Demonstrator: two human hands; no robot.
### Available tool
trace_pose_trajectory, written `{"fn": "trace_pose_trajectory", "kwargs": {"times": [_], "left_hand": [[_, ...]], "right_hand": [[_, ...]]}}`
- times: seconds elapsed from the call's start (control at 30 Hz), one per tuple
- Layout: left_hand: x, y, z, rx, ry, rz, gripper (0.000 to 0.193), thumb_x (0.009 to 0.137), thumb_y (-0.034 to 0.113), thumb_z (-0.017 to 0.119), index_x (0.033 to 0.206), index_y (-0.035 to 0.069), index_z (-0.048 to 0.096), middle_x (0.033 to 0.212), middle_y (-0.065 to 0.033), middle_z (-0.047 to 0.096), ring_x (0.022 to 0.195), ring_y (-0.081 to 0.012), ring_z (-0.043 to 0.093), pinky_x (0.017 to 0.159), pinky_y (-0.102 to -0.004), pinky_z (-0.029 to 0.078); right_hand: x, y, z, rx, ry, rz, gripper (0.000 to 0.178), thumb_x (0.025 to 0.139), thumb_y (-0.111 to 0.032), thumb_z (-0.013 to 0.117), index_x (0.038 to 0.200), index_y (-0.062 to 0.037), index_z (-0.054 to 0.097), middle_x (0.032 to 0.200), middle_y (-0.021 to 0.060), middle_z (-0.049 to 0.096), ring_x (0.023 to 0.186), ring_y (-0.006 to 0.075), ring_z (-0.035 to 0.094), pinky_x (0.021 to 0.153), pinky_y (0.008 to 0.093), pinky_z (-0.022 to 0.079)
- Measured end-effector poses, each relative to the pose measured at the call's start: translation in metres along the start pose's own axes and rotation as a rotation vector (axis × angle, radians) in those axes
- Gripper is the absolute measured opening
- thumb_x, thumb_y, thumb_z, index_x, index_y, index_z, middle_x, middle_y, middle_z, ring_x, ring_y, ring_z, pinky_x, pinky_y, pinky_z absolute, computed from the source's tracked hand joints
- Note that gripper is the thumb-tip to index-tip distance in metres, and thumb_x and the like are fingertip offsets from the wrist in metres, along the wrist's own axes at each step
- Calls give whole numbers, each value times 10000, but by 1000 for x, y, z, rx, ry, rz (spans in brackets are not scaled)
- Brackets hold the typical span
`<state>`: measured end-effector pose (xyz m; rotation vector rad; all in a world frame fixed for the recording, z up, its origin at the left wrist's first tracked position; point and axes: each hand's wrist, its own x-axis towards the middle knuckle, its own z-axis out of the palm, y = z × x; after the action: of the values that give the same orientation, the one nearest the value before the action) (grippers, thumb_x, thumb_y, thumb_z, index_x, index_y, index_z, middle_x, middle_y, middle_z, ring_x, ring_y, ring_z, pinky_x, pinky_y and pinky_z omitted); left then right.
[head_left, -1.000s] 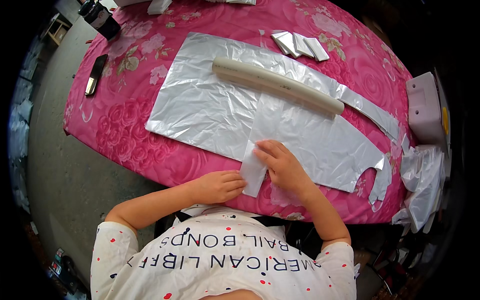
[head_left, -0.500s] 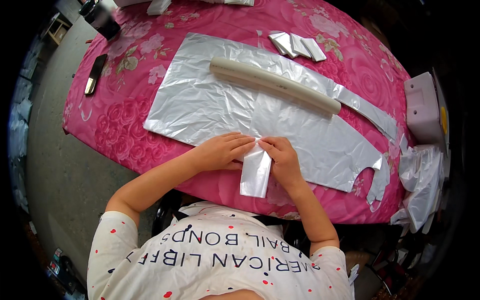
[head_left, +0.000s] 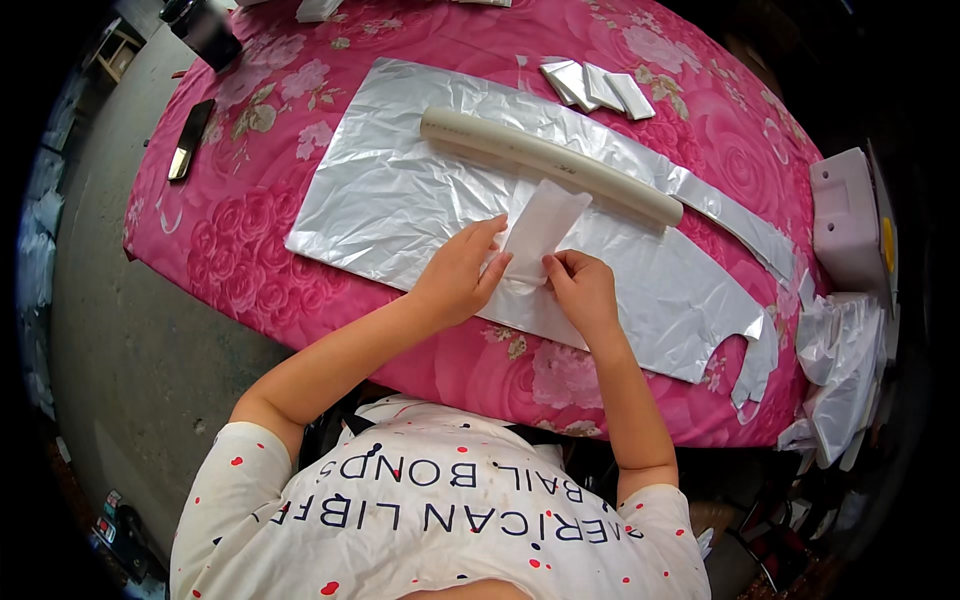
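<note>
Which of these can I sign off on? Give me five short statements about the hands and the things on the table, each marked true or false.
1. The pale tube lies on the silvery sheet. True.
2. The dark phone is to the right of the sheet. False: the phone lies to its left.
3. The right hand has its thumb and fingertip at the edge of a whitish strip. True.
4. The left hand is wrapped around the tube. False: the left hand is beside the strip, apart from the tube.
5. Several small folded packets lie on the pink tablecloth, beyond the sheet. True.
</note>
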<state>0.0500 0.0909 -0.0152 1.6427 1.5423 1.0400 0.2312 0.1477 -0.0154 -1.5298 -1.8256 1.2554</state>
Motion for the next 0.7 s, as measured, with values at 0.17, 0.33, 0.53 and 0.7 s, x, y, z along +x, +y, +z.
{"fn": "trace_pose_trajectory", "kwargs": {"times": [0.17, 0.33, 0.53, 0.7], "left_hand": [[-13, -9, 15, 527, -155, 357, 642, 844, 233, 535, 1356, -49, 270, 1418, -212, 262, 1312, -325, 269, 1062, -414, 238], [-15, -12, 21, 611, -242, 317, 665, 835, 272, 541, 1352, -53, 277, 1439, -207, 230, 1350, -318, 203, 1090, -436, 179], [-4, -10, 15, 549, -170, 348, 650, 760, 226, 612, 1294, -54, 369, 1357, -193, 376, 1250, -310, 374, 1027, -415, 300], [11, -13, 16, 671, -123, 397, 555, 699, 142, 625, 1198, -47, 473, 1249, -158, 499, 1124, -283, 500, 939, -371, 395]], "right_hand": [[16, -17, -9, -38, -150, 194, 265, 835, -214, 577, 765, 30, 653, 604, 75, 614, 494, 127, 569, 508, 268, 450], [18, -24, -12, -18, -203, 324, 210, 810, -194, 612, 850, 9, 649, 707, 73, 639, 562, 138, 597, 550, 276, 476], [7, -6, -5, -723, 321, -844, 406, 707, -84, 656, 1097, -23, 557, 1117, 135, 565, 1016, 273, 542, 871, 348, 453], [27, 4, -18, -570, -67, -904, 410, 674, 29, 585, 1082, -9, 566, 1137, 127, 557, 1084, 296, 508, 937, 372, 421]]}}
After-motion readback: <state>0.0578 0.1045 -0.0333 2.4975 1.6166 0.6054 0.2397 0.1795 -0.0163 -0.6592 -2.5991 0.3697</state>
